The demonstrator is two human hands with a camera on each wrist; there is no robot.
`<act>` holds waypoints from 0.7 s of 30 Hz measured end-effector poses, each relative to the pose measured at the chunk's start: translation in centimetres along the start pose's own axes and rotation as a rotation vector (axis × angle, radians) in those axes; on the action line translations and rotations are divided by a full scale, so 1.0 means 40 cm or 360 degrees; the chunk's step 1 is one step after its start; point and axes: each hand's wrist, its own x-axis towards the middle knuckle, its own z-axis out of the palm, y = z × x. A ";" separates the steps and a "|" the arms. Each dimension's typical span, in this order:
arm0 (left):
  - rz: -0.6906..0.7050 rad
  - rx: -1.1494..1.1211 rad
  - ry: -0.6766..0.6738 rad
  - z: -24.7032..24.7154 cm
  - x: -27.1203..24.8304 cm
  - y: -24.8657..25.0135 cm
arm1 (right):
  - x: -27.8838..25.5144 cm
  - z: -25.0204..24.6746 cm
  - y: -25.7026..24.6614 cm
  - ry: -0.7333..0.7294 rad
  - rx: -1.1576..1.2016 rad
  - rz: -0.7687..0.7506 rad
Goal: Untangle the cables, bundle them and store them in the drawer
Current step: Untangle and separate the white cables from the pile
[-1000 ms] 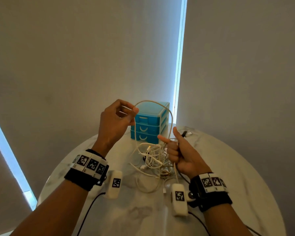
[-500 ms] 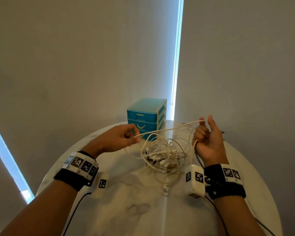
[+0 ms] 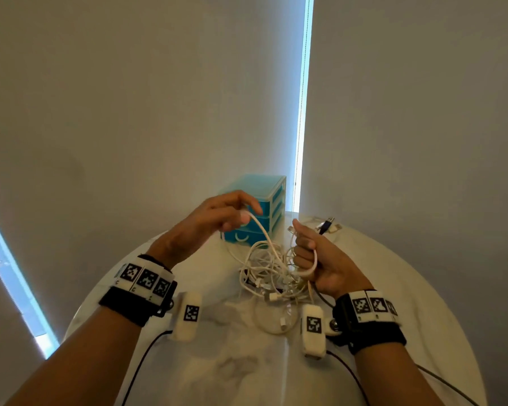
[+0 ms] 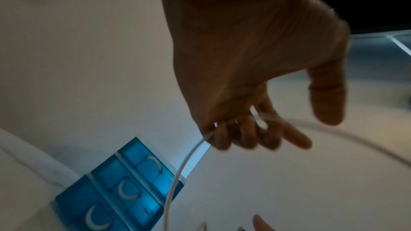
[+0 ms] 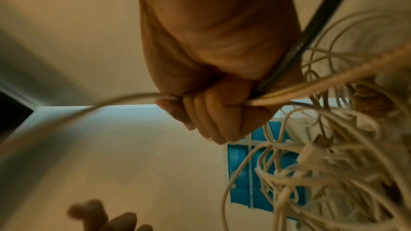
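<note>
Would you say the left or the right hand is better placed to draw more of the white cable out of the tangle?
Probably the left hand: it holds the white cable only loosely, while the right hand is fisted round its coiled loops.

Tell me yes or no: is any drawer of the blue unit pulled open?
No. In the left wrist view all three fronts of the blue drawer unit sit flush and closed.
</note>
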 end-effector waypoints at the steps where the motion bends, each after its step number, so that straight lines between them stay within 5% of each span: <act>1: -0.0084 -0.0145 -0.0113 -0.001 0.002 0.001 | -0.002 0.003 -0.001 -0.0056 0.0001 0.0034; 3: -0.0326 -0.0310 -0.0139 0.012 0.013 0.004 | -0.006 0.004 -0.001 -0.0126 -0.0013 0.0058; 6: -0.0609 0.0366 -0.0131 0.069 0.040 -0.015 | -0.018 0.015 -0.003 -0.0185 -0.0099 0.0029; 8: -0.0701 0.0717 -0.0341 0.107 0.054 -0.040 | -0.028 0.023 -0.011 -0.0222 -0.0152 0.0018; 11: -0.0649 0.0764 -0.0413 0.146 0.069 -0.067 | -0.037 0.018 -0.022 -0.0230 -0.0153 0.0008; 13: -0.0521 0.0851 -0.0260 0.142 0.079 -0.073 | -0.043 0.004 -0.026 -0.0188 -0.0111 -0.0015; 17: -0.0531 0.0750 0.0494 0.094 0.095 -0.108 | -0.054 -0.026 -0.040 -0.0192 0.0055 -0.0161; 21: -0.0730 0.0813 0.0572 0.063 0.085 -0.138 | -0.048 -0.048 -0.045 -0.0136 0.0297 -0.0369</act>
